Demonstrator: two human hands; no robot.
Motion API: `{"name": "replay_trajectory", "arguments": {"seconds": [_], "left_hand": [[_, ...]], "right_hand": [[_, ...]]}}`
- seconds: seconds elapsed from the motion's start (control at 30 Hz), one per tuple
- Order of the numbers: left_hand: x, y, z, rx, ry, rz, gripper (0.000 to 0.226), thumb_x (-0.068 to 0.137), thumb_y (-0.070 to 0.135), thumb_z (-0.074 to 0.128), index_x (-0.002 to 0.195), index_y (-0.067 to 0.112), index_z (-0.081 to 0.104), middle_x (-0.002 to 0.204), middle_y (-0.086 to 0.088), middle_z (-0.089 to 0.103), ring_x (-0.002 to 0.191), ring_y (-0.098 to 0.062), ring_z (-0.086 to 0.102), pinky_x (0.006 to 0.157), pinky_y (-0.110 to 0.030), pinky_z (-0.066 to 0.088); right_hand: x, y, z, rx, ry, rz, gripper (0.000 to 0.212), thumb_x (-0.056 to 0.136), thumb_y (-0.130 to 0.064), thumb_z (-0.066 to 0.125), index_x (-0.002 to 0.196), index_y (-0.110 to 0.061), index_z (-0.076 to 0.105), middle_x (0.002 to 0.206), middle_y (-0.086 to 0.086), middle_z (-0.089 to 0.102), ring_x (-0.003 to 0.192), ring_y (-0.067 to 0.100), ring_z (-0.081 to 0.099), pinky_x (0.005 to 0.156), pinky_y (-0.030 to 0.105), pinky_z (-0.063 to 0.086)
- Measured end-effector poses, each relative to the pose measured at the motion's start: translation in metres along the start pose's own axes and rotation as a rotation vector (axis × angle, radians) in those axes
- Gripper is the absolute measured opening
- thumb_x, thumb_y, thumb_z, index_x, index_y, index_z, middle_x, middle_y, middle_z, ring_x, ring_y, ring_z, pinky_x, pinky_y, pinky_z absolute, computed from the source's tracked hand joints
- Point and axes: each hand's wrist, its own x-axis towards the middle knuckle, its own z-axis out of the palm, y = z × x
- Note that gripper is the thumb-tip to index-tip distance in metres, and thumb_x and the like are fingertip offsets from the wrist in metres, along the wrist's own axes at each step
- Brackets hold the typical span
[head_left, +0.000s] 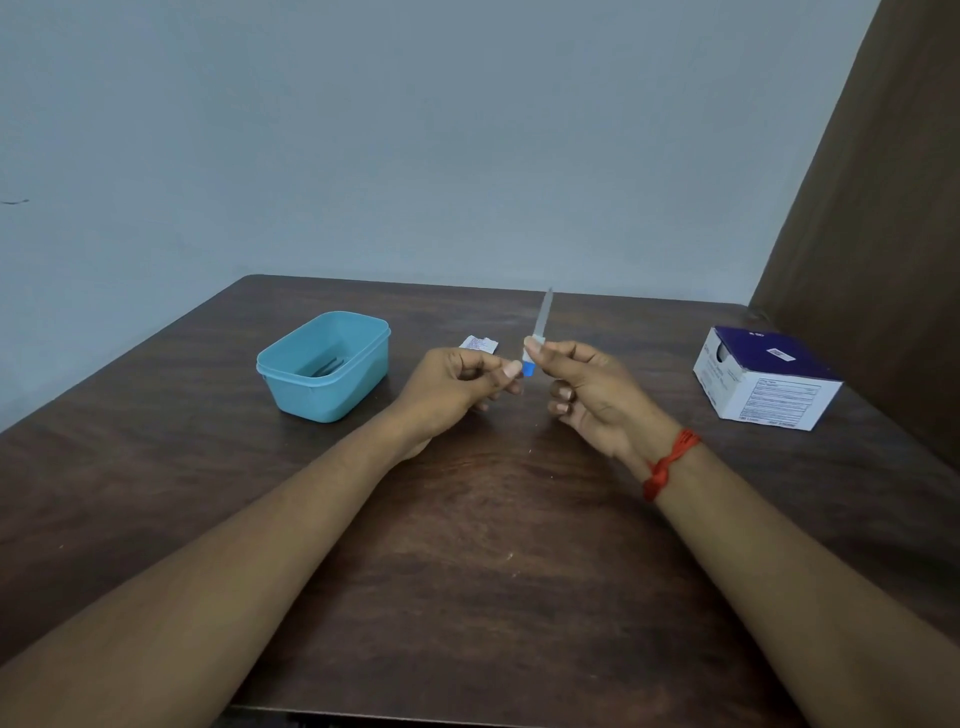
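Pinching capped needle (544, 318), both hands (454, 387) (592, 392)

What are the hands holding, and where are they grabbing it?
A capped needle, held between both hands. The left hand pinches its blue bottom end; the right hand pinches the clear cap just above.

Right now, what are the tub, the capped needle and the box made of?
Tub: likely moulded plastic, uniform teal, soft sheen, rolled rim. Capped needle: translucent plastic sheath, blue hub, probably plastic too. Box: printed cardboard, matte, folded edges.
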Motion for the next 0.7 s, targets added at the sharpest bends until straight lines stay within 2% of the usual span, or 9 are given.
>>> {"name": "replay_trajectory", "arguments": {"seconds": [0.1,0.27,0.43,0.6,0.7], "left_hand": [[0.0,0.0,0.002,0.004,-0.022,0.021,0.023,0.087,0.039,0.072,0.098,0.021,0.08,0.092,-0.001,0.079,0.073,-0.003,0.062,0.065,-0.019,0.053],[0.002,-0.003,0.006,0.048,0.007,0.041,0.018,0.09,0.03,0.073,0.105,0.02,0.078,0.092,0.002,0.079,0.072,0.002,0.064,0.065,-0.019,0.053],[0.001,-0.001,0.009,0.055,0.009,0.056,0.008,0.091,0.025,0.074,0.095,0.021,0.079,0.084,-0.001,0.078,0.068,-0.002,0.063,0.062,-0.019,0.053],[0.0,0.001,0.008,0.146,-0.017,0.015,0.007,0.088,0.02,0.077,0.081,0.018,0.077,0.076,-0.002,0.076,0.07,-0.01,0.064,0.064,-0.023,0.053],[0.0,0.002,0.007,0.209,-0.061,-0.032,0.009,0.086,0.019,0.077,0.082,0.011,0.077,0.075,0.002,0.076,0.075,-0.015,0.066,0.073,-0.031,0.055]], "right_hand": [[-0.001,0.002,0.003,0.025,0.025,0.004,0.016,0.059,-0.034,0.087,0.064,-0.024,0.075,0.084,-0.011,0.075,0.045,0.004,0.034,0.045,0.019,0.033],[0.001,0.003,0.003,0.06,0.045,0.005,0.019,0.06,-0.031,0.086,0.072,-0.021,0.075,0.083,-0.01,0.075,0.046,0.004,0.034,0.045,0.018,0.033],[0.003,0.004,0.003,0.043,0.062,0.013,0.015,0.062,-0.028,0.088,0.068,-0.02,0.077,0.077,-0.008,0.073,0.046,0.004,0.035,0.044,0.018,0.033],[0.006,-0.001,-0.002,0.105,0.165,-0.019,0.022,0.073,-0.023,0.087,0.089,-0.017,0.073,0.067,-0.013,0.07,0.044,0.004,0.033,0.041,0.018,0.031],[0.007,-0.005,-0.007,0.133,0.199,-0.043,0.024,0.076,-0.021,0.085,0.097,-0.014,0.075,0.078,-0.01,0.073,0.046,0.005,0.032,0.042,0.018,0.03]]}}
